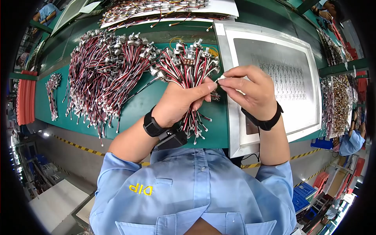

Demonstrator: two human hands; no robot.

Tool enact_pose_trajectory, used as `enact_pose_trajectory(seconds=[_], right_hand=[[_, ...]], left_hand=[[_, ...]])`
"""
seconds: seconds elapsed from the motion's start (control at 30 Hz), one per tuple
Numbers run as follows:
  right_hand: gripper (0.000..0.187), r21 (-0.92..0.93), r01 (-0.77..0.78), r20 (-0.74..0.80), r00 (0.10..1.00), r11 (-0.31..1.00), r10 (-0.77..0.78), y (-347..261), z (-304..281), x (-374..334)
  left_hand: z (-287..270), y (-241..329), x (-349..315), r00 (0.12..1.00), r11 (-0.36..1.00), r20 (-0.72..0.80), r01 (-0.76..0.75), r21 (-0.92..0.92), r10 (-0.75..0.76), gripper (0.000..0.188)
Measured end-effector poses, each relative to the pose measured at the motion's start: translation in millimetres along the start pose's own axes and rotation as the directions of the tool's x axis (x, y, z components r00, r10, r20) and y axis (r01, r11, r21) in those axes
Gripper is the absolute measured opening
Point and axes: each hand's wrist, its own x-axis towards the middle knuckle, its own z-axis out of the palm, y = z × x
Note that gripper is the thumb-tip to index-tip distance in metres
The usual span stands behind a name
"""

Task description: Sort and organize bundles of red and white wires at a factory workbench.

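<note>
Blue shirt (184, 188), red-black-white wires (195, 71)

I have a bunch of wires (188, 69) in my left hand (177, 100), over the table (150, 100). My right hand (252, 89) is just beside it, over the flat frame (234, 135) on the right. To the left are 2 more lots: a big pile (105, 74), then a small bundle (52, 96) farther left. Behind the big pile, other wires (156, 8) lie on a board (232, 8).
</note>
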Motion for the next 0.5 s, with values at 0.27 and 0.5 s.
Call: enact_pose_trajectory(seconds=[0.27, 0.5], right_hand=[[0.020, -0.224, 0.135, 0.092, 0.989, 0.965, -0.117, -4.1, -1.8, -1.2], [0.022, -0.237, 0.162, 0.088, 0.985, 0.958, -0.145, -2.8, 4.0, -4.6]], left_hand=[[-0.8, -0.2, 0.1, 1.000, 1.000, -0.008, 0.010, -0.005, -0.010, 0.013], [-1.3, -1.1, 0.0, 0.998, 0.998, 0.037, 0.050, -0.040, -0.049, 0.011]])
